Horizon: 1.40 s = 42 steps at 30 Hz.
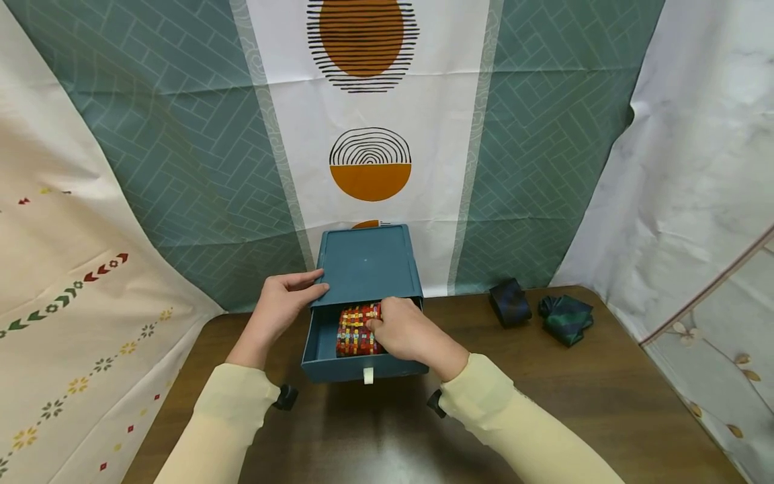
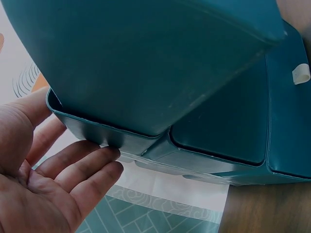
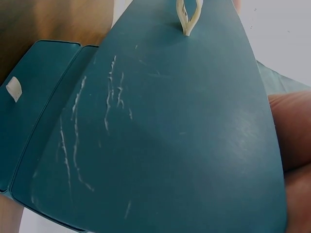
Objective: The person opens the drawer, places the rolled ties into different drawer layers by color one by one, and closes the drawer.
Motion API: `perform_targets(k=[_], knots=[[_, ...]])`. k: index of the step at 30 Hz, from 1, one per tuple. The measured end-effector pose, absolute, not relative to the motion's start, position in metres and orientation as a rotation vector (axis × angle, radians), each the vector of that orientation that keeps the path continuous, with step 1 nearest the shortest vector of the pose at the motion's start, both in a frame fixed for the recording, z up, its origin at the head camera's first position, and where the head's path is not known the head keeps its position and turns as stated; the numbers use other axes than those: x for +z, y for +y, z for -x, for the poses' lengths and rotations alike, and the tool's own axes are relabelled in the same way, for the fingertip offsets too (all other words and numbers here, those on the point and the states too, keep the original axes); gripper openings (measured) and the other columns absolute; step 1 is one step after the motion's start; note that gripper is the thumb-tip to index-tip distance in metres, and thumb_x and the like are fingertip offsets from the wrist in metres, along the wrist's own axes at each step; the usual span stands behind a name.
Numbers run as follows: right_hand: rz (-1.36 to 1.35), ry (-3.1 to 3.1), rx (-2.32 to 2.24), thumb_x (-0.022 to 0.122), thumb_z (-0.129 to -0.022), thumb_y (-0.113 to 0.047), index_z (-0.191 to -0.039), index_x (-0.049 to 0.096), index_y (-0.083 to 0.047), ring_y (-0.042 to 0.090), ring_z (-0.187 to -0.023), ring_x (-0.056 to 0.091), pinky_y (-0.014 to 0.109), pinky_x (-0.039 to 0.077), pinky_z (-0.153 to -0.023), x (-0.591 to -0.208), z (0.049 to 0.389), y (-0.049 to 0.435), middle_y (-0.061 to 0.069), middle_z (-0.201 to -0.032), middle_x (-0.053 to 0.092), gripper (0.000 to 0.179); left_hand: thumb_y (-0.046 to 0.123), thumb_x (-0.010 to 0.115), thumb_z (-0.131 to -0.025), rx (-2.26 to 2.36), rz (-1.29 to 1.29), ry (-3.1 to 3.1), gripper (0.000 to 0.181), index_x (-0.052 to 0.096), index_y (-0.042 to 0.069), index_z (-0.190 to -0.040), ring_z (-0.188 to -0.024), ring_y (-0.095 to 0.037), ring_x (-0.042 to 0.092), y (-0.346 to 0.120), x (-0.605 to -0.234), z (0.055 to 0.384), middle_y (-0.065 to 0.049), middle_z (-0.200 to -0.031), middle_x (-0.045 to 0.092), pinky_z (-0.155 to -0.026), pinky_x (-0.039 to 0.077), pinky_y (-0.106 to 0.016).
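Table and backdrop

Brown wooden table [image 1: 580,417]. Dark rolled cloth [image 1: 510,304] near far edge, dark green folded cloth [image 1: 566,319] just beside. Behind: teal-and-white hanging [image 1: 544,168], orange-black motifs. Picture-left: cream cloth [image 1: 54,222], flower pattern.

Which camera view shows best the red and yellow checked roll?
The head view: it looks down into the open blue rectangular drawer, so the red and yellow checked roll shows, partly covered by the right hand. Neither wrist view shows any of it.
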State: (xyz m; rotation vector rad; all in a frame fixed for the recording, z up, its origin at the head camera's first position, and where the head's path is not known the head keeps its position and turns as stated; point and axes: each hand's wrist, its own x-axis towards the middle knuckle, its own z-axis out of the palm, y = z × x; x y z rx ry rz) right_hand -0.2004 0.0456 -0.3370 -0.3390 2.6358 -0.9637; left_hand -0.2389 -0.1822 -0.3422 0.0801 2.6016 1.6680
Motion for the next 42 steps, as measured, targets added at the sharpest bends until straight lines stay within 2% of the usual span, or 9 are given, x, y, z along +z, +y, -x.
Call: perform_targets(k=[6,10,19,24,27,29,35,37,42], knots=[[0.314,2.656,-0.978,0.055,-0.094,-0.033,-0.085,0.058,-0.007,0.017,-0.041,0.045,0.028,0.039,-0.04,-0.338,0.202,0.046,0.008,-0.065,0.056,0.028,0.042,0.07,-0.082,1.666,-0.095,2.627,0.052,0.059,0.022,-0.129,-0.129,-0.024,0.046,-0.189,-0.359,0.251,-0.005,-0.137,0.053,-0.102,0.043,-0.044],[0.324,2.683,-0.978,0.058,-0.092,-0.035,-0.083,0.058,-0.007,0.017,-0.042,0.046,0.028,0.04,-0.04,-0.339,0.202,0.047,0.008,-0.064,0.055,0.029,0.043,0.07,-0.081,1.673,-0.096,2.625,0.052,0.059,0.023,-0.128,-0.129,-0.023,0.047,-0.19,-0.362,0.252,-0.005,-0.137,0.052,-0.102,0.044,-0.044],[0.34,2.759,-0.955,0.064,-0.088,-0.037,-0.057,0.054,-0.01,0.016,-0.035,0.039,0.026,0.034,-0.037,-0.329,0.199,0.052,0.001,-0.044,0.041,0.042,0.027,0.065,-0.088,1.673,-0.1,2.585,0.049,0.054,0.011,-0.133,-0.13,-0.028,0.045,-0.18,-0.335,0.234,-0.011,-0.139,0.05,-0.103,0.042,-0.045],[0.37,2.817,-0.965,0.066,-0.086,-0.038,-0.052,0.055,-0.012,0.016,-0.034,0.041,0.026,0.034,-0.037,-0.326,0.197,0.059,0.0,-0.042,0.039,0.044,0.027,0.066,-0.088,1.675,-0.113,2.587,0.048,0.055,0.011,-0.132,-0.13,-0.028,0.045,-0.18,-0.337,0.236,-0.011,-0.139,0.05,-0.102,0.043,-0.045],[0.39,2.867,-0.965,0.067,-0.085,-0.037,-0.058,0.062,-0.012,0.016,-0.034,0.041,0.026,0.033,-0.036,-0.323,0.193,0.061,-0.001,-0.041,0.039,0.037,0.026,0.066,-0.088,1.676,-0.108,2.586,0.048,0.055,0.011,-0.132,-0.13,-0.028,0.045,-0.181,-0.337,0.235,-0.011,-0.138,0.051,-0.102,0.043,-0.045],[0.425,2.9,-0.974,0.068,-0.085,-0.035,-0.065,0.068,-0.013,0.015,-0.036,0.044,0.026,0.034,-0.037,-0.322,0.189,0.061,-0.002,-0.043,0.045,0.03,0.026,0.066,-0.088,1.676,-0.106,2.586,0.048,0.055,0.01,-0.132,-0.131,-0.028,0.044,-0.181,-0.336,0.234,-0.011,-0.138,0.051,-0.103,0.043,-0.045],[0.505,2.98,-1.06,0.069,-0.084,-0.028,-0.092,0.074,-0.014,0.006,-0.067,0.059,0.021,0.048,-0.052,-0.315,0.176,0.06,-0.006,-0.076,0.069,0.016,0.025,0.065,-0.088,1.678,-0.108,2.588,0.048,0.055,0.009,-0.132,-0.13,-0.029,0.044,-0.181,-0.335,0.233,-0.012,-0.139,0.05,-0.102,0.043,-0.045],[0.503,2.955,-1.117,0.07,-0.084,-0.027,-0.092,0.074,-0.015,0.007,-0.072,0.06,0.022,0.05,-0.053,-0.313,0.172,0.062,-0.006,-0.079,0.07,0.016,0.026,0.065,-0.088,1.682,-0.108,2.583,0.048,0.055,0.01,-0.132,-0.13,-0.028,0.045,-0.182,-0.336,0.234,-0.012,-0.139,0.05,-0.102,0.043,-0.045],[0.561,2.778,-1.27,0.069,-0.084,-0.025,-0.083,0.074,-0.017,0.01,-0.063,0.06,0.03,0.05,-0.051,-0.31,0.164,0.068,-0.003,-0.07,0.069,0.01,0.031,0.068,-0.086,1.705,-0.106,2.572,0.049,0.057,0.015,-0.131,-0.128,-0.026,0.047,-0.187,-0.347,0.243,-0.009,-0.138,0.051,-0.101,0.044,-0.044]])
